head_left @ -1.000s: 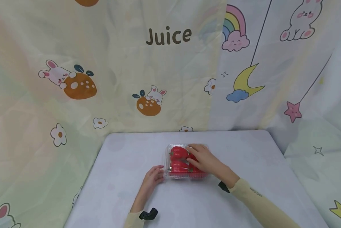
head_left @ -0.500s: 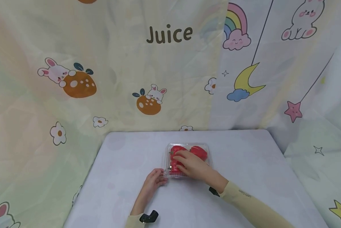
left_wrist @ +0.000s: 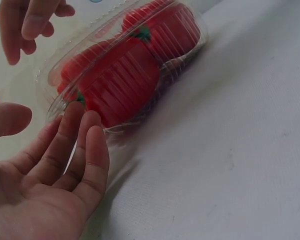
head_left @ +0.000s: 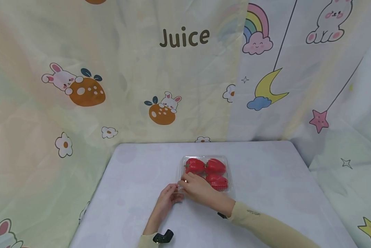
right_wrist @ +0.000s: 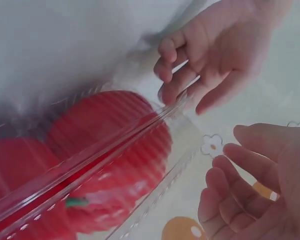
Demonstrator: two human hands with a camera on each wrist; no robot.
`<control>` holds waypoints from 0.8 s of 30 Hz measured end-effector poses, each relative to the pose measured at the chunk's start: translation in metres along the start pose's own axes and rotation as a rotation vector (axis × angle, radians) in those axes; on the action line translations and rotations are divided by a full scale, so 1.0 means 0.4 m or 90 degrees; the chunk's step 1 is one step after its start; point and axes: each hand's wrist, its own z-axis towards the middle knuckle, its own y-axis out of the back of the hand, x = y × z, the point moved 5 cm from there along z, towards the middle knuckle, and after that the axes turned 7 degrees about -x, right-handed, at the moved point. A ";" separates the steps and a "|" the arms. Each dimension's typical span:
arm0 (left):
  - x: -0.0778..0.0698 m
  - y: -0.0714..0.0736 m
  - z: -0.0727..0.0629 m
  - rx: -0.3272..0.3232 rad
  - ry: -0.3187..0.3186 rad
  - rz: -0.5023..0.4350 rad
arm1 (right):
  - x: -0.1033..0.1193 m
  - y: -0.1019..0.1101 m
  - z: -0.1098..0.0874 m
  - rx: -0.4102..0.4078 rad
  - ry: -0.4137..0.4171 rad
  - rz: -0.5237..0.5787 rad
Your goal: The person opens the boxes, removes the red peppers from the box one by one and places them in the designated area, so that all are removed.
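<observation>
A lidded clear plastic box (head_left: 230, 179) holding several red bell peppers (head_left: 216, 166) with green stems sits on the white table. At its front left corner, my left hand (head_left: 165, 202) touches the plastic with extended fingers, palm up in the left wrist view, where the fingertips meet the end of the box (left_wrist: 125, 80). My right hand (head_left: 201, 191) hovers over that same corner and hides the front left pepper in the head view. Seen from the right wrist, the right hand (right_wrist: 262, 182) has loosely bent fingers, apart from the box, with nothing in them.
The white tabletop (head_left: 272, 193) stretches around the box on all sides. Behind it and at the sides hangs a printed cloth (head_left: 191, 79) with rabbits, flowers and the word Juice. A black wrist device (head_left: 163, 236) sits on the left forearm.
My right hand has moved left across the lid, from the right-hand peppers to the front left corner, uncovering the right-hand peppers. My left hand has stayed almost in place at the corner.
</observation>
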 end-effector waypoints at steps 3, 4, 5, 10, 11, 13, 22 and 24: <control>-0.002 -0.002 0.000 0.003 -0.002 -0.013 | 0.017 -0.006 0.005 0.005 0.008 -0.025; -0.002 -0.003 -0.001 0.005 -0.004 -0.017 | 0.023 -0.009 0.007 0.009 0.013 -0.040; -0.003 -0.004 -0.001 0.010 -0.007 -0.019 | 0.029 -0.014 0.009 0.011 0.017 -0.058; -0.005 -0.004 0.000 0.009 -0.011 -0.026 | 0.052 -0.039 0.015 0.036 -0.010 -0.118; -0.006 -0.005 0.000 0.007 -0.012 -0.024 | 0.055 -0.042 0.015 0.037 -0.025 -0.119; -0.006 -0.005 0.000 0.000 -0.009 -0.021 | 0.059 -0.047 0.015 0.039 -0.054 -0.114; -0.008 -0.005 -0.005 -0.026 0.013 -0.021 | 0.068 -0.073 0.014 0.027 -0.105 -0.121; -0.007 -0.005 -0.005 -0.031 0.017 -0.023 | 0.068 -0.081 0.014 0.026 -0.104 -0.128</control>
